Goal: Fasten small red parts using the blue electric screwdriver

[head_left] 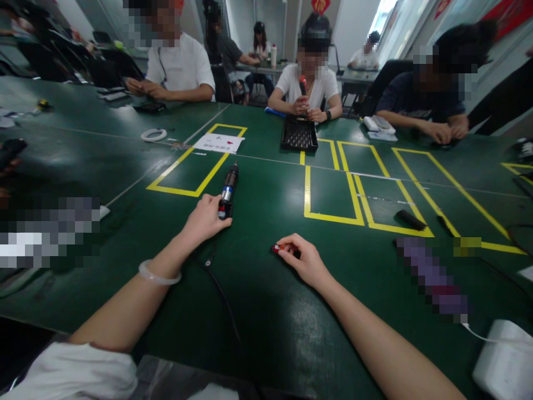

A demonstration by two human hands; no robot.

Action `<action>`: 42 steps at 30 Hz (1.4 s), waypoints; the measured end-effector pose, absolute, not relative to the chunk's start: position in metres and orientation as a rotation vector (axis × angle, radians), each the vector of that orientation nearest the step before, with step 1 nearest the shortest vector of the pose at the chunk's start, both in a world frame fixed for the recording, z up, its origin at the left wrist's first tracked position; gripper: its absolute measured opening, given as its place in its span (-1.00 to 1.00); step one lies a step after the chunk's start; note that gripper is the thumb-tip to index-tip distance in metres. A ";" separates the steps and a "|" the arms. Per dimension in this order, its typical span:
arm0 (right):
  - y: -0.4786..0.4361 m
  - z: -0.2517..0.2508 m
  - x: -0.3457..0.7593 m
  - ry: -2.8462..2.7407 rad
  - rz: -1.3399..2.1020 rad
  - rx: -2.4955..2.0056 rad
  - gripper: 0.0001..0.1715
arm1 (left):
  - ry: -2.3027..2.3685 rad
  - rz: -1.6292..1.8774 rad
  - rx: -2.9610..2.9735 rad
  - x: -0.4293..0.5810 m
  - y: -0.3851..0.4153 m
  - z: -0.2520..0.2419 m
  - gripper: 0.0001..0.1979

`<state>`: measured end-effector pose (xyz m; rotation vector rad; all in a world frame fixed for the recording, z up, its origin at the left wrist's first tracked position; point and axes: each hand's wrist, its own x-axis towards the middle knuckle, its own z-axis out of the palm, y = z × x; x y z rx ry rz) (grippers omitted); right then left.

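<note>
My left hand (207,218) is closed round the near end of an electric screwdriver (228,186), dark with a silver and blue band. Its thin tip points away from me, up to the table's middle. A black cord (222,294) runs over the table toward me below that hand. To the right, my right hand (303,256) pinches a small red and black piece (275,249) between thumb and fingers, just above or on the green table (258,311). The piece is too small to name, and part of it is hidden by the fingertips.
Yellow tape rectangles (335,218) mark the table. Across it, a person holds a red-handled tool (303,84) over a black tray (298,145). A paper sheet (219,143) and white tape roll (153,135) lie far left. At right are a purple object (433,275) and white charger (503,358).
</note>
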<state>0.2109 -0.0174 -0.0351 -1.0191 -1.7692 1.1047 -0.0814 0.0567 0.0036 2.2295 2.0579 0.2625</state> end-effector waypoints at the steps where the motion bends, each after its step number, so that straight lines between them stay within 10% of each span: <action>1: -0.018 -0.035 0.211 -1.767 1.101 -1.022 -0.87 | 2.014 0.268 2.248 -0.073 0.050 0.005 -0.26; 42: -0.029 -0.028 0.210 -1.971 0.800 -1.043 -0.80 | 1.687 0.185 2.560 0.017 -0.013 0.005 -0.33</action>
